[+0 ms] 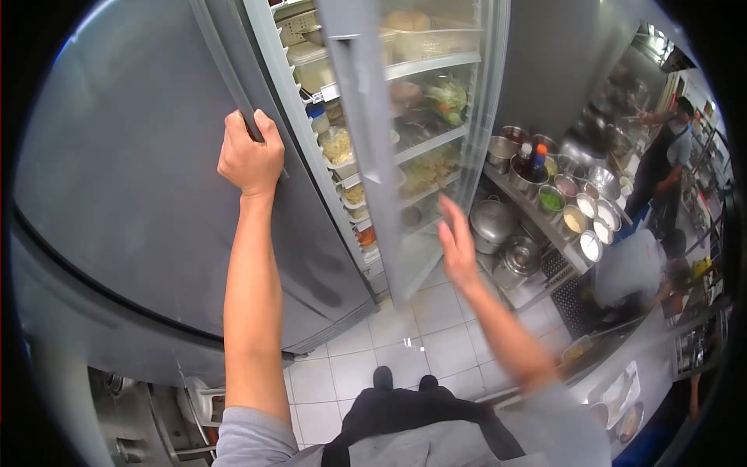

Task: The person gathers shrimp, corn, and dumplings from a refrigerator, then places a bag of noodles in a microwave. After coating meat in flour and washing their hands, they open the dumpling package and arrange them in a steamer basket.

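Observation:
My left hand is wrapped round the long vertical handle of the grey refrigerator door. To its right a glass door stands ajar, swung out toward me. My right hand is raised beside that glass, fingers stretched out and slightly blurred, holding nothing. Behind the glass, shelves carry a lidded plastic tub, a container of pale shredded food and leafy greens.
Right of the refrigerator, a metal shelf holds several small bowls, pots and bottles. Below sit lidded pots on a lower rack. White floor tiles lie around my shoes. Other people are at the far right, and a counter runs near my right side.

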`<control>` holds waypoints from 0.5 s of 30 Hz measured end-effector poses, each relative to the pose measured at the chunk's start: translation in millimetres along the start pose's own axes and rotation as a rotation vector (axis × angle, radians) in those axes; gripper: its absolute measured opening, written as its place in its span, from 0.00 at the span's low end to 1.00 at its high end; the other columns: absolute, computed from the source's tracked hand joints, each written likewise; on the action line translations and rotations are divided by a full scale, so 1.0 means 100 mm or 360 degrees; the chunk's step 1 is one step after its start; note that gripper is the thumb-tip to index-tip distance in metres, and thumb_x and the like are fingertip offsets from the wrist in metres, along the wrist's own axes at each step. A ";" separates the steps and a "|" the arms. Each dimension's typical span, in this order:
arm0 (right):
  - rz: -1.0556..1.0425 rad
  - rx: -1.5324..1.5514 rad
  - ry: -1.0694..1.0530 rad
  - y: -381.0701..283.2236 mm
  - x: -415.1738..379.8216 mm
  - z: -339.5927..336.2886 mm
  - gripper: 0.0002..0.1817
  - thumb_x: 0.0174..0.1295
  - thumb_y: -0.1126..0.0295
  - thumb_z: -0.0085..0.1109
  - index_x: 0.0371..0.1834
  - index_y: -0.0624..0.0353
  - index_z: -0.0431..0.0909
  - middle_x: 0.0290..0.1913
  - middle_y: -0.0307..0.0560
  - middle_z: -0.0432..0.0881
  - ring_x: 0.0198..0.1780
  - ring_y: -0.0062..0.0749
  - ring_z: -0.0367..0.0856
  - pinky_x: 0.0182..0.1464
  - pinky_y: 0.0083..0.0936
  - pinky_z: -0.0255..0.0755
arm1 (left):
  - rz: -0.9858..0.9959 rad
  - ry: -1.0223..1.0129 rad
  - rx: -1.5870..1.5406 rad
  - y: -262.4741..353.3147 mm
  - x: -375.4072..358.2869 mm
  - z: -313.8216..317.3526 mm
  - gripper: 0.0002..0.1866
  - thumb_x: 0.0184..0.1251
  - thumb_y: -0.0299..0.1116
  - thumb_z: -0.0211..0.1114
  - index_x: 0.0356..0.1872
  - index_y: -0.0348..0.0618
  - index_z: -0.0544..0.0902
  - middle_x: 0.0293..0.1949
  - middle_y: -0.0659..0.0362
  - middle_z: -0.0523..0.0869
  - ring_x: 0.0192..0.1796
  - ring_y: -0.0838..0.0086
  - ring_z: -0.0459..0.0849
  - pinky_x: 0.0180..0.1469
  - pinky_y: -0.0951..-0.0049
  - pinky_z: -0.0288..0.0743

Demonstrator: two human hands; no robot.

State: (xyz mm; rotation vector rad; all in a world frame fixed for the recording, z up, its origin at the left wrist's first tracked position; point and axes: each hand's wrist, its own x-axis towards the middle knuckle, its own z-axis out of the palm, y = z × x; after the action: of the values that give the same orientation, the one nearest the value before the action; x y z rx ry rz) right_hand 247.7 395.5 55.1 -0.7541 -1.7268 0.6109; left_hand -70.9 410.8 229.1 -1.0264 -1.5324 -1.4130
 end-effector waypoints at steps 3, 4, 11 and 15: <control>0.0862 0.0543 0.0183 0.48 -0.69 0.44 0.35 0.77 0.45 0.31 0.78 0.58 0.51 0.79 0.48 0.52 0.79 0.40 0.49 0.75 0.34 0.49 | 0.0395 0.0405 -0.0069 -0.23 0.01 0.20 0.09 0.64 0.36 0.64 0.34 0.43 0.75 0.25 0.60 0.78 0.21 0.65 0.77 0.25 0.68 0.71; 0.0928 0.0522 0.0340 0.59 -0.84 0.55 0.36 0.77 0.44 0.30 0.77 0.60 0.52 0.78 0.48 0.54 0.78 0.39 0.51 0.74 0.33 0.50 | 0.0207 0.0336 -0.0325 -0.21 0.02 0.17 0.08 0.64 0.34 0.64 0.37 0.43 0.76 0.26 0.61 0.78 0.24 0.69 0.78 0.28 0.69 0.73; 0.1045 -0.0022 0.1302 1.44 -1.29 0.49 0.34 0.77 0.47 0.24 0.73 0.64 0.59 0.73 0.50 0.65 0.74 0.38 0.61 0.73 0.30 0.51 | 0.0405 -0.0548 -0.1082 0.13 -0.63 1.12 0.10 0.63 0.26 0.61 0.45 0.38 0.81 0.39 0.49 0.84 0.43 0.62 0.83 0.49 0.67 0.76; 0.0554 0.0070 0.1298 1.12 -0.96 0.27 0.30 0.75 0.59 0.27 0.67 0.74 0.64 0.67 0.61 0.71 0.70 0.47 0.67 0.72 0.37 0.57 | 0.0023 -0.1542 -0.0543 -0.19 -1.38 3.16 0.18 0.57 0.32 0.64 0.49 0.37 0.82 0.52 0.44 0.83 0.56 0.48 0.80 0.58 0.60 0.75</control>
State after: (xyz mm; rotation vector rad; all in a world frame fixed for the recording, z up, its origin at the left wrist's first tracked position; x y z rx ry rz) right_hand 260.6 397.3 -93.8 -1.0952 -0.8379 0.4709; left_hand -48.8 719.1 73.9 -2.1334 -1.9357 -1.2350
